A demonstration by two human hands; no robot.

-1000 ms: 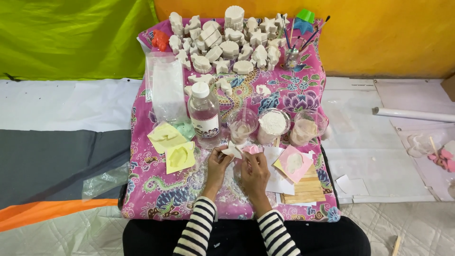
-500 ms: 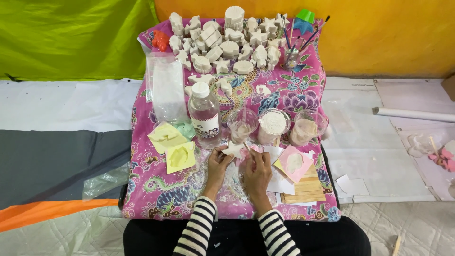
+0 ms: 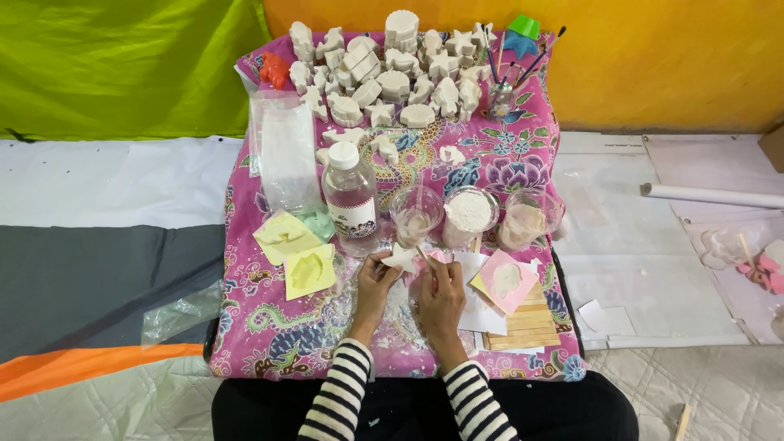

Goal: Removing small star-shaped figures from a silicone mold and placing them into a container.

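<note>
A: Your left hand (image 3: 374,276) pinches a small white plaster piece (image 3: 402,258) by its left edge, at 6 o'clock from the clear cup (image 3: 416,214). The shape is too small to read.

B: And the right?

A: Your right hand (image 3: 441,287) is closed on a thin stick (image 3: 422,252), tip touching the piece. The hands sit close together, just apart. The stick is mostly hidden by your fingers.

B: What's around them?

A: The bottle (image 3: 351,196) is at 11 o'clock of your hands, the cup of white powder (image 3: 469,214) at 1 o'clock. Yellow moulds (image 3: 296,251) lie at 9 o'clock, a pink mould (image 3: 505,281) at 3 o'clock on wooden sticks (image 3: 531,320). White casts (image 3: 384,77) crowd the tabletop's (image 3: 269,327) far edge; single figures blur together. Your arms are cut off at the bottom edge past the striped sleeves (image 3: 339,400).
</note>
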